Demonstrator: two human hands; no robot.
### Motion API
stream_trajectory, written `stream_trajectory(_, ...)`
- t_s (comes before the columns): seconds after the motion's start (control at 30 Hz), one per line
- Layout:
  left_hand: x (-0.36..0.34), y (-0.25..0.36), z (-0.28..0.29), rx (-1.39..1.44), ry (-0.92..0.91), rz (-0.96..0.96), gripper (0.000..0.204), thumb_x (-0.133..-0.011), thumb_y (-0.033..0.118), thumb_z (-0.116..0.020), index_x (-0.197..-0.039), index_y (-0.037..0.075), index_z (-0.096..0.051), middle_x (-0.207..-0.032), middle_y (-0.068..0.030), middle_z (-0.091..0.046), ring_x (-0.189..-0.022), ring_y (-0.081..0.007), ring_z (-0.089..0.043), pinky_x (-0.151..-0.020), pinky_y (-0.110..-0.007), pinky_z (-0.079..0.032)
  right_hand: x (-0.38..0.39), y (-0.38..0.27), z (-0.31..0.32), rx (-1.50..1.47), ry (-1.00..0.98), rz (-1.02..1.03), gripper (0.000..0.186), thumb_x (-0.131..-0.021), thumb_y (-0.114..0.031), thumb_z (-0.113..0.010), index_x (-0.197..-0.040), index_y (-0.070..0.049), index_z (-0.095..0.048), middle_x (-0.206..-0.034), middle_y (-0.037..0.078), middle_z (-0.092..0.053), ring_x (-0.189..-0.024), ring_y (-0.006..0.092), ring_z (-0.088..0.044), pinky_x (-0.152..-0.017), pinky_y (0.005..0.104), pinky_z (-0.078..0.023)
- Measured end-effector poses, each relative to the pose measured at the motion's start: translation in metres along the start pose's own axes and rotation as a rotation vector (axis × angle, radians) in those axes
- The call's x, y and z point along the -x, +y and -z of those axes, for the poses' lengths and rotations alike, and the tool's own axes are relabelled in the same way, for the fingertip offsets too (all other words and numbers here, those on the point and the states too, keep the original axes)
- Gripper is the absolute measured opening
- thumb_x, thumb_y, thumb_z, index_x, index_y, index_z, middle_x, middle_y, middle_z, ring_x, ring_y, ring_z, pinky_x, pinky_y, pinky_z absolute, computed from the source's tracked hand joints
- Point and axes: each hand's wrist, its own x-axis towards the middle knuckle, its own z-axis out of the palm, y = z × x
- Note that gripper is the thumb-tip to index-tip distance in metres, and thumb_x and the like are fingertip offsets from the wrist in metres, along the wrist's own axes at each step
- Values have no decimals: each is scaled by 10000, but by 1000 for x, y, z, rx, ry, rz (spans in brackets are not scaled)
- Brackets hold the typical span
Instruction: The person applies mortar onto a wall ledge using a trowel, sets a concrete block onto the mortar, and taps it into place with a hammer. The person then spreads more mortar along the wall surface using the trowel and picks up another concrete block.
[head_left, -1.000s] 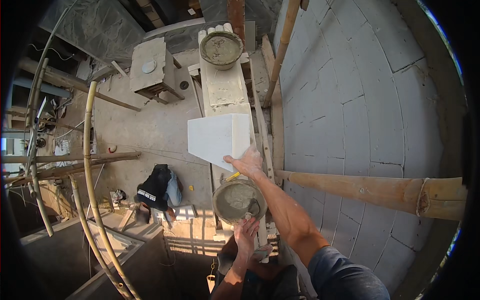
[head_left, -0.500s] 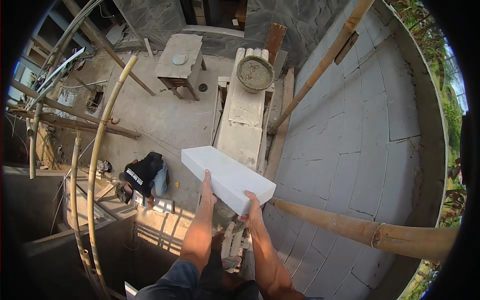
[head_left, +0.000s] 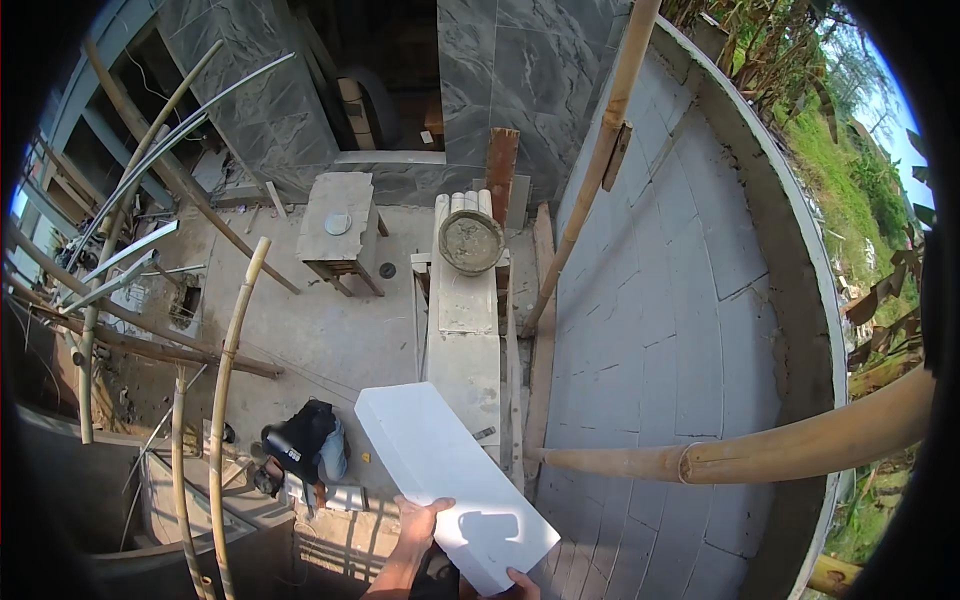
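A long white lightweight building block (head_left: 430,440) is held in front of me, tilted with its far end toward the upper left. My left hand (head_left: 420,522) is closed on its left edge, the thumb lying over the top face. At the near right corner, my right hand (head_left: 520,584) grips the block; most of that hand is cut off by the lower edge of the picture. A dark shadow falls across the block's near part. Beyond the block lies a pale plank platform (head_left: 463,370), on which stands a round basin of grey mortar (head_left: 471,242).
Bamboo poles (head_left: 228,400) rise at the left, and another bamboo pole (head_left: 780,450) crosses at the right. A grey block wall (head_left: 660,350) runs along the right side. Below left, a co-worker (head_left: 300,440) crouches on the floor. A small wooden table (head_left: 338,215) stands farther back.
My view has tipped upward, showing more of the doorway and greenery. The block and both hands now sit lower in the picture, and the block points more steeply away from me.
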Motion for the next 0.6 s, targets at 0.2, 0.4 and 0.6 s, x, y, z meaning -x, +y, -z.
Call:
stream_trajectory(0.2, 140, 35, 29, -272, -254, -57, 718, -645, -89, -809, -1259, -75, -436, -1150, -197, -631, -1079, -304, -644, -933, -417, -541, 79, -3, 7, -8, 12, -75, 549, -960, -432, -586, -1323, -23, -542, -1228, 137, -639, -1066, 245, -643, -910, 411, -529)
stream_trajectory(0.4, 200, 43, 44, -803, -220, -42, 1003, -591, 313, -914, -1259, -172, -343, -1212, -275, -588, -1156, -350, -607, -1003, -374, -486, 122, 31, 35, -18, -16, -43, 547, -972, -435, -569, -1328, -22, -545, -1225, 131, -644, -1076, 247, -635, -930, 405, -512)
stream_trajectory(0.6, 266, 53, 28, -1408, -366, -41, 1032, -635, 500, -800, -1314, -127, -340, -1230, -307, -571, -1163, -436, -595, -1004, -459, -468, 154, 90, 81, -77, -27, -41, 545, -983, -439, -553, -1333, -21, -547, -1222, 124, -648, -1085, 249, -626, -949, 400, -496)
